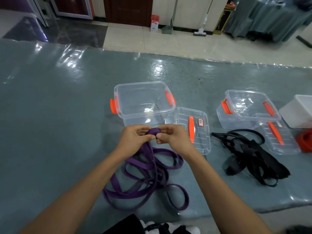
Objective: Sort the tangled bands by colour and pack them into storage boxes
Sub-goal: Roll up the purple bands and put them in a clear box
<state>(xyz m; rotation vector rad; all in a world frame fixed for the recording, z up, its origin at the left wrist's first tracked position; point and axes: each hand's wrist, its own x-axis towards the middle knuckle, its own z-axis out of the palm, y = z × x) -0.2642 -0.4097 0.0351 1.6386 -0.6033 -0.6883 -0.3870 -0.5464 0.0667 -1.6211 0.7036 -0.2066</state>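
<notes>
head view: left hand (134, 136) and right hand (172, 137) both pinch closed on a folded end of the purple bands (148, 176), held just before the open clear box (143, 100); the rest trails onto the mat (59, 115) below.

We find one white label (200, 122) with a red border on the clear lid (192, 130) — handwritten characters, too small to read. The red-and-white carton (154, 23) by the wall bears print we cannot make out.

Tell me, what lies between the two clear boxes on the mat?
In the head view, a clear lid with an orange handle lies between the left box and the right box.
</notes>
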